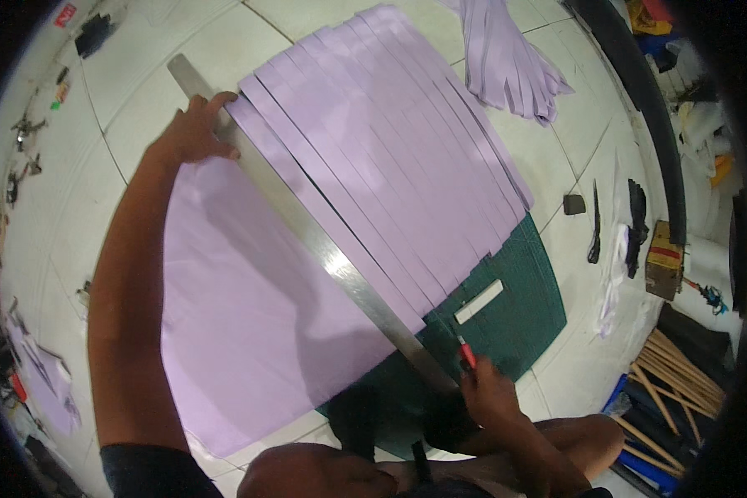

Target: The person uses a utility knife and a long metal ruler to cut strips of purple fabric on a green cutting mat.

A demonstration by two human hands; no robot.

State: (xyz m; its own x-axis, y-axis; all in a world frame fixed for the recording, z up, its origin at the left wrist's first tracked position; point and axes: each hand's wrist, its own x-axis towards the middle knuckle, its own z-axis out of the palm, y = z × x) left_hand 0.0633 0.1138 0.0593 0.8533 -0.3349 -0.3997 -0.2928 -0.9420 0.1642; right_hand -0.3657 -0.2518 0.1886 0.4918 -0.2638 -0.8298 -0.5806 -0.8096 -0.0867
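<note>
A long steel ruler (307,228) lies diagonally across lilac fabric (241,315) spread over a green cutting mat (523,290). Near its far left end, my left hand (192,133) grips the ruler, thumb and fingers spanning it and pressing down. On the ruler's right, the fabric is slit into several long parallel strips (382,149), lying side by side with slightly uneven ends. My right hand (491,397) is closed around a red utility knife (467,353), its tip pointing away from me above the mat, beside the ruler's near end and just off the fabric's edge.
A white rectangular block (479,301) rests on the mat beside the strips. Beyond lies a bundle of lilac strips (510,66) on the tiled floor (290,17). To the right are a small dark block (573,204), black scraps (637,224), a cardboard box (664,261) and wooden sticks (681,373).
</note>
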